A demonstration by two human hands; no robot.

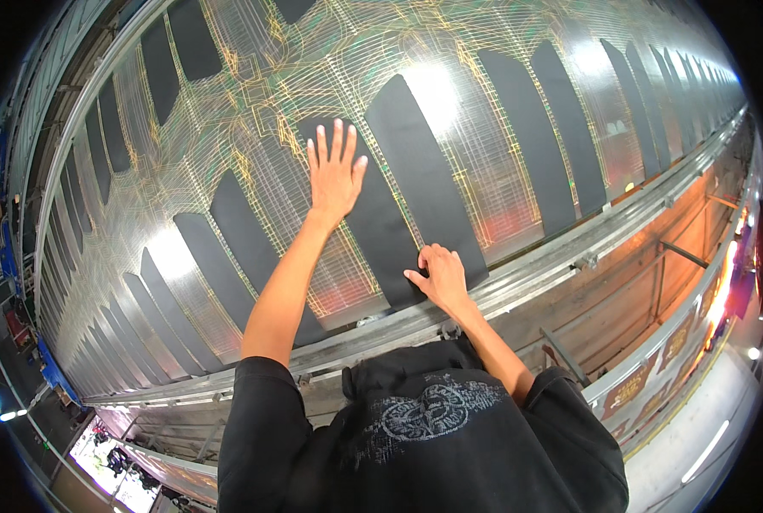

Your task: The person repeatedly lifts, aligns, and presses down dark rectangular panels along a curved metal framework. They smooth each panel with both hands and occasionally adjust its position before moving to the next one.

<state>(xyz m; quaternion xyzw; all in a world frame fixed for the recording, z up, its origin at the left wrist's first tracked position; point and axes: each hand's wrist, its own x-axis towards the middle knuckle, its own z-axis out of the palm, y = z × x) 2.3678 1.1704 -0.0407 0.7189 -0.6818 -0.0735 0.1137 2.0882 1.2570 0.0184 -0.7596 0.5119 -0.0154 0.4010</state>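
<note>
My left hand [336,175] lies flat with fingers stretched out on the upper part of a dark grey fabric panel [381,231]. Nearer to me, my right hand [439,275] rests at the lower end of the same panel, by its right edge. Its fingers are bent, and whether they pinch anything is hidden. Just to the right lies another dark panel [424,162] with a pointed far end. Both panels lie on a shiny table top [501,184] covered with yellow and green printed lines.
More dark panels [518,128] lie in rows to both sides and farther back. A metal rail [561,265] runs along the table's near edge, against my body. Below it is an orange-lit shelf space [646,282] with metal struts. Bright lamp reflections [433,94] show on the surface.
</note>
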